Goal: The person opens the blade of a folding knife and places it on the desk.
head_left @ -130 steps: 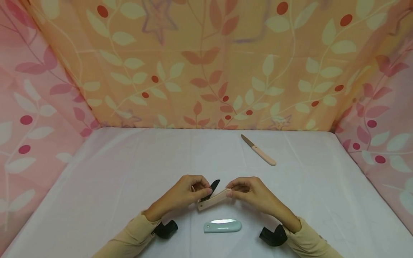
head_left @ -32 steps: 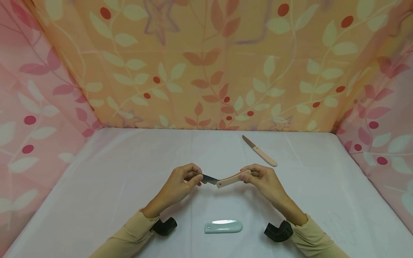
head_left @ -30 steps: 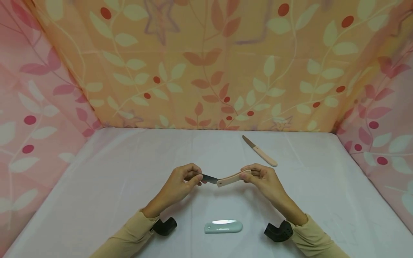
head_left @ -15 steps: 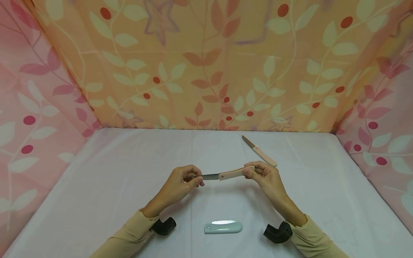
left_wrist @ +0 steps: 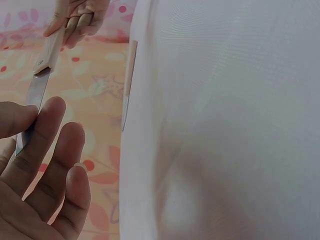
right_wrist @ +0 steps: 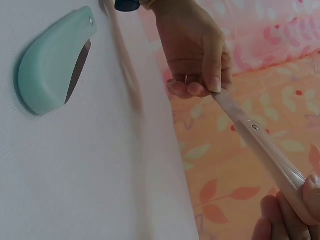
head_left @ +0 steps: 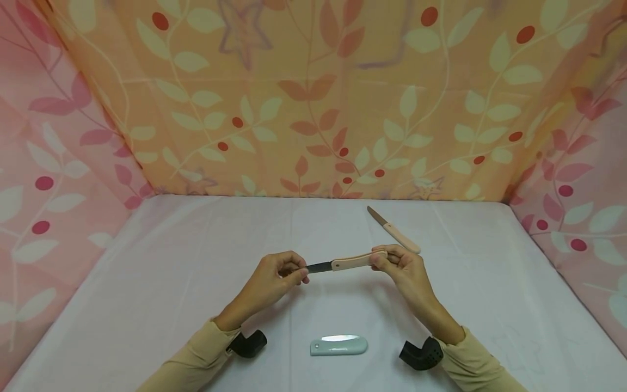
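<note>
So we've got a table (head_left: 147, 283) under a smooth white cloth, boxed in by an orange leaf-print fabric backdrop (head_left: 303, 71), with pink leafy fabric panels (head_left: 54, 147) down the left and right sides. Three knives total, by our count. One's a cream-handled folding knife with a slim metal blade (head_left: 350, 264), held up off the table between two hands and opened out nearly straight. The left hand (head_left: 275, 280) pinches the blade near its tip, thumb against index finger, other fingers apart; the right hand (head_left: 404, 272) pinches the far end of the handle. Second is a similar pale-handled knife, blade out (head_left: 393, 228), lying farther back on the cloth. Third is a mint-green rounded knife, folded (head_left: 338, 345), lying nearer us. We also count two tan sleeves (head_left: 196, 354) and two black wrist-worn devices (head_left: 249, 344), one per arm.
</note>
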Demonstrator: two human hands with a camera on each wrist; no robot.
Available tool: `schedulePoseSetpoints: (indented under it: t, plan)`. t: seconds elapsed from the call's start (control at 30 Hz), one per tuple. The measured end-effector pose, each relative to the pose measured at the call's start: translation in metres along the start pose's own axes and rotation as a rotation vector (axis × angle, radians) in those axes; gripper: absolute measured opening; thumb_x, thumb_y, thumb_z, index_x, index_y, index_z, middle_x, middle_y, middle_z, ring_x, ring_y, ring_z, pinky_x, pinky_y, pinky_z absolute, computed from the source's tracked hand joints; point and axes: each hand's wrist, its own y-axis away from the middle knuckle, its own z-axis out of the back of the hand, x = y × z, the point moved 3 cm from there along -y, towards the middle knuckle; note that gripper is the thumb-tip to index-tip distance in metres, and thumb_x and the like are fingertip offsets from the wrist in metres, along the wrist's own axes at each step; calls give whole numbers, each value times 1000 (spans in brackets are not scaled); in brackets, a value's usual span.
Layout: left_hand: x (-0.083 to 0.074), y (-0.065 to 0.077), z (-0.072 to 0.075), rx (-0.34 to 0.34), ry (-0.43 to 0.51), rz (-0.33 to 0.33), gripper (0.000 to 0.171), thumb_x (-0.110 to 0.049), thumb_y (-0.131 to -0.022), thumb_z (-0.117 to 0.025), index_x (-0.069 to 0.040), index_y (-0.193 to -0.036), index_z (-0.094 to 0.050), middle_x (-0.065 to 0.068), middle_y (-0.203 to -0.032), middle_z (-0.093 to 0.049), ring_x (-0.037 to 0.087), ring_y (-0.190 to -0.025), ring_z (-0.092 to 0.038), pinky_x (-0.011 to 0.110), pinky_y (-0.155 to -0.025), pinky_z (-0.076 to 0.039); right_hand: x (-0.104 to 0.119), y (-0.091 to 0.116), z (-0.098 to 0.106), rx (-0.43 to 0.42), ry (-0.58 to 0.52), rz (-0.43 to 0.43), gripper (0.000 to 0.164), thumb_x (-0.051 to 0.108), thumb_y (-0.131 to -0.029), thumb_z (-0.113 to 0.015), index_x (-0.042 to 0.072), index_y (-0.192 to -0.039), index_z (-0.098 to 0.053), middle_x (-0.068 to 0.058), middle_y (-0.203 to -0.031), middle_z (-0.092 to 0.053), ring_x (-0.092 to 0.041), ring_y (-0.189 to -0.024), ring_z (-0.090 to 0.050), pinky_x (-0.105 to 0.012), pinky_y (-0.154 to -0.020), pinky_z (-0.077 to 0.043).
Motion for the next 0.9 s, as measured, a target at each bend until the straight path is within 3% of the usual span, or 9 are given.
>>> schedulePoseSetpoints:
  t: [0.23, 0.5, 0.7, 0.9]
  plan:
    - [1, -1, 1, -10, -14, 5, 5, -14, -94, -67, -9, -93, -68, 1, -80, -74, 14, -73, -64, 24, -66, -48, -3, -4, 3, 47, 25, 22, 32, 8, -95, -65, -17, -116, -59, 16, -88, -72, -1, -86, -67, -17, -79, -54]
    - [1, -2, 1, -22, 12, 26, 6, -13, -94, -67, -7, -94, -68, 4, -81, -75, 15, -73, -65, 24, -66, -48, -7, -7, 9, 68, 164, 32, 27, 16, -94, -69, -3, -113, -67, 7, -97, -70, -3, -89, -65, -20, -79, -53]
    - [1, -2, 1, -28, 18, 25, 5, -11, -93, -67, -6, -95, -68, 5, -82, -75, 15, -72, -64, 24, -66, -48, -6, -7, 10, 77, 283, 134, 25, 13, -92, -71, 0, -113, -69, -10, -101, -71, -4, -84, -66, -19, -79, -53]
    - [2, -2, 3, -34, 33, 30, 4, -9, -93, -66, -7, -96, -67, 8, -83, -75, 16, -71, -64, 25, -67, -49, -3, -5, 7, 75, 407, 301, 23, 11, -88, -75, 7, -110, -71, -3, -97, -75, -4, -86, -67, -20, -79, -54]
